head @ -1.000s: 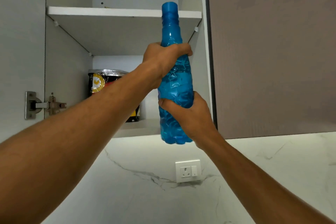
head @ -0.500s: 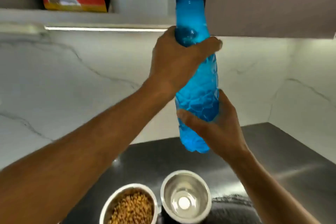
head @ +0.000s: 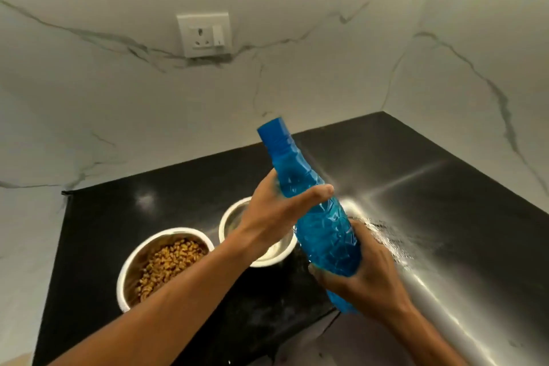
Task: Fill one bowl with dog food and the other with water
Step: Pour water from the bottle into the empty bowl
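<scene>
Dog food bowl is full, water bowl looks empty. Both hands grip the capped blue bottle above it: left hand mid-body, right hand near the base.

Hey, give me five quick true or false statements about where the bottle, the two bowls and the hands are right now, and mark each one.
1. Both hands hold the blue bottle. True: the left hand grips its upper part and the right hand its lower part.
2. The bottle's cap is off. False: the blue cap is on the neck.
3. The left bowl holds dog food. True.
4. The right bowl is full of kibble. False: no kibble shows in it, though the left arm covers part of it.
5. The bottle stands on the counter. False: it is held tilted above the counter.
</scene>
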The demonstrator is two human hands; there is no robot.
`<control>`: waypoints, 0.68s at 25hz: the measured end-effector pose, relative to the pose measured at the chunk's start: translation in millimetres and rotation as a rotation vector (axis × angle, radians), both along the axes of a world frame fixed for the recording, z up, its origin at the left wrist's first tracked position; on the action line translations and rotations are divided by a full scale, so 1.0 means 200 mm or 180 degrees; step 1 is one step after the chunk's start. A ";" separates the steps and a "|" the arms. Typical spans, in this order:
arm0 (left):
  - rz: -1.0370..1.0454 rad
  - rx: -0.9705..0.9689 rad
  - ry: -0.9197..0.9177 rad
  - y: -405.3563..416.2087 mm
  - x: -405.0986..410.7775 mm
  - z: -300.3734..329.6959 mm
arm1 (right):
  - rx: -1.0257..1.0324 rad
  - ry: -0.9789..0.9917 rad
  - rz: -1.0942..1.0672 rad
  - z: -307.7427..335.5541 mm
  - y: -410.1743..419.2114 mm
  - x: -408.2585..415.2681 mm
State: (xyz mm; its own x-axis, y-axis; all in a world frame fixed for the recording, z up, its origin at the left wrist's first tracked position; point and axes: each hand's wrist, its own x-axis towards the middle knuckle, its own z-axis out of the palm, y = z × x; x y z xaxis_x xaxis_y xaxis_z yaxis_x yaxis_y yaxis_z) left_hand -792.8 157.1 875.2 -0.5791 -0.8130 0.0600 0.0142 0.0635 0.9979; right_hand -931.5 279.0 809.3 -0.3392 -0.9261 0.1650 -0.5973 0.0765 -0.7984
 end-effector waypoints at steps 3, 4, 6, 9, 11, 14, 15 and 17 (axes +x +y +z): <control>-0.0133 0.0239 -0.0129 0.02 -0.04 -0.16 | 0.0322 0.0065 -0.0122 -0.13 0.06 -0.07; -0.0135 0.0324 -0.0185 0.03 -0.05 -0.21 | 0.0428 0.0085 -0.0158 -0.17 0.08 -0.09; -0.0151 0.0565 -0.0317 0.06 -0.07 -0.31 | 0.0621 0.0185 -0.0186 -0.23 0.13 -0.13; -0.0282 0.0989 -0.0417 0.11 -0.09 -0.42 | 0.0847 0.0320 -0.0217 -0.28 0.20 -0.16; -0.0375 0.1248 -0.0369 0.13 -0.10 -0.47 | 0.1059 0.0408 -0.0221 -0.30 0.24 -0.18; -0.0493 0.1558 -0.0350 0.16 -0.11 -0.54 | 0.1318 0.0531 -0.0182 -0.34 0.28 -0.20; -0.0512 0.1618 -0.0362 0.16 -0.11 -0.57 | 0.1383 0.0569 -0.0169 -0.35 0.28 -0.20; -0.0523 0.1781 -0.0363 0.16 -0.10 -0.62 | 0.1508 0.0657 -0.0130 -0.36 0.28 -0.21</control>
